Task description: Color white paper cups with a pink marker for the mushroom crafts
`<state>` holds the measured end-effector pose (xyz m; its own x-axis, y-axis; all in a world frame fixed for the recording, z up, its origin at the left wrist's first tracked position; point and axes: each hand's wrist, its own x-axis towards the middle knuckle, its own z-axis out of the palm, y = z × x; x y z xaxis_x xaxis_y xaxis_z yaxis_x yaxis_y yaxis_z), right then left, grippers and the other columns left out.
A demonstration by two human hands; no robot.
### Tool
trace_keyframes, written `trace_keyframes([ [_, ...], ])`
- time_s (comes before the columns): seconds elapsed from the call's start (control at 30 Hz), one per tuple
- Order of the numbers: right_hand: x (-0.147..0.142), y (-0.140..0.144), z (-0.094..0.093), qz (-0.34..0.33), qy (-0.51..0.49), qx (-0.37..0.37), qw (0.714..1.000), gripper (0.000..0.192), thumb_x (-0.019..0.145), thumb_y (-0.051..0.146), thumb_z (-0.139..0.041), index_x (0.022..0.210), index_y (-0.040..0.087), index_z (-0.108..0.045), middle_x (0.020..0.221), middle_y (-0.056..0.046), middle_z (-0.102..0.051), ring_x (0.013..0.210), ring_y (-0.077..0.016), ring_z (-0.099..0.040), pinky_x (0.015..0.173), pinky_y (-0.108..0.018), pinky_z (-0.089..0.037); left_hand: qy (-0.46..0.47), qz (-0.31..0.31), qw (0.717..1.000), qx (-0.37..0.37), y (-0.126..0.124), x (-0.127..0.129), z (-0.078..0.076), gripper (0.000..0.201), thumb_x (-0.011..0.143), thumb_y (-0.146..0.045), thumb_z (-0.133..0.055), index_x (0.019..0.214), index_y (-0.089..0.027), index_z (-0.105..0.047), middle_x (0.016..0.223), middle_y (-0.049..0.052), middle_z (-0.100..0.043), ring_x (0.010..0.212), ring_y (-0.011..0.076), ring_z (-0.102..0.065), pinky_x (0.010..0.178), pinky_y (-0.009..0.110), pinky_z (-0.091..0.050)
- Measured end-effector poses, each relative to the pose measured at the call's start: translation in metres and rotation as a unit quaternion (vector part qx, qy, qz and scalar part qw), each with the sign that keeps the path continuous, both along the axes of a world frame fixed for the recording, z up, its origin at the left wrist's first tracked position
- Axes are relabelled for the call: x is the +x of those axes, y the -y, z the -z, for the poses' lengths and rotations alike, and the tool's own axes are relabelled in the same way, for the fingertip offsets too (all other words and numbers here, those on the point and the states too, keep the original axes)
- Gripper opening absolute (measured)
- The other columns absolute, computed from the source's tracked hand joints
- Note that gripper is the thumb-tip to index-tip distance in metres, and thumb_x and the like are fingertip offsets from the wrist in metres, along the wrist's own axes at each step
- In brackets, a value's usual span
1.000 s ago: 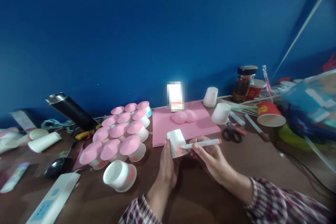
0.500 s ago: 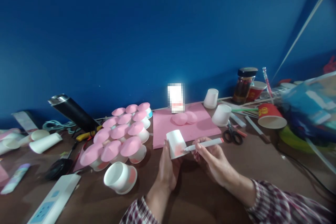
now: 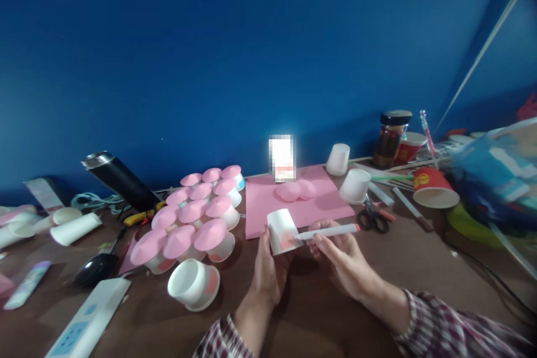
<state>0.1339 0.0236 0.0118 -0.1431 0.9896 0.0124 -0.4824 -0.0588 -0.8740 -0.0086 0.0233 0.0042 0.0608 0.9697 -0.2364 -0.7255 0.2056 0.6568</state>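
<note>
1. Two hands are shown near the middle of a brown table [image 3: 335,313]. The left hand [image 3: 268,271] is closed around a small white cup [image 3: 282,230], which is held upside down and tilted, just above the near edge of a pink sheet [image 3: 268,201].
2. A marker [image 3: 329,231] is pinched between the thumb and fingers of the right hand [image 3: 342,254]; its tip is touching the cup's side, where a reddish patch is seen.
3. A cluster of pink-topped cups [image 3: 197,215] is set to the left of the sheet, and one white cup on its side [image 3: 193,284], with a reddish patch, lies nearer.
4. Two pink discs [image 3: 296,190] are laid at the far part of the sheet.
5. Two upturned white cups [image 3: 348,176] stand to the right of the sheet, with scissors [image 3: 371,218] just nearer than them.
6. A red cup [image 3: 434,187] lies on its side further right, and a dark-lidded jar [image 3: 390,137] stands at the far right against the blue wall [image 3: 251,39].
7. A dark flask [image 3: 119,179] is seen at the far left, and a white power strip [image 3: 86,321] at the near left.
</note>
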Motion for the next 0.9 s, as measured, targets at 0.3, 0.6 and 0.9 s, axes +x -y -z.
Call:
trace_keyframes([
  [0.3,0.0002,0.003,-0.0045,0.039,0.049,0.025,0.998,0.032,0.075,0.043,-0.081,0.086,0.019,-0.063,0.068,0.0,-0.064,0.061,-0.0121,-0.056,0.056,-0.023,-0.047,0.015,-0.015,1.0,-0.012,-0.0013,0.0006,0.0028,0.039,0.091,-0.048,-0.052,0.097,-0.012,-0.067,0.087,0.009,-0.071,0.083,0.0228,-0.064,0.088,0.041,-0.05],
  [0.6,0.0025,0.0025,-0.0013,0.064,0.088,0.058,0.992,0.027,0.082,0.044,-0.074,0.083,0.02,-0.061,0.065,0.0,-0.058,0.059,-0.013,-0.052,0.053,-0.024,-0.045,-0.005,-0.005,1.0,-0.008,0.0006,-0.0006,0.0054,0.044,0.087,-0.051,-0.058,0.103,-0.01,-0.066,0.092,0.012,-0.072,0.087,0.0258,-0.067,0.089,0.044,-0.051],
  [0.9,0.0028,0.0045,-0.0037,0.073,0.105,0.076,0.989,0.028,0.083,0.046,-0.072,0.092,0.02,-0.064,0.067,0.0,-0.061,0.061,-0.0141,-0.054,0.056,-0.026,-0.046,-0.01,0.017,1.0,0.007,0.002,0.0014,-0.0001,0.05,0.087,-0.057,-0.055,0.101,-0.011,-0.067,0.093,0.012,-0.072,0.09,0.0267,-0.066,0.091,0.044,-0.049],
])
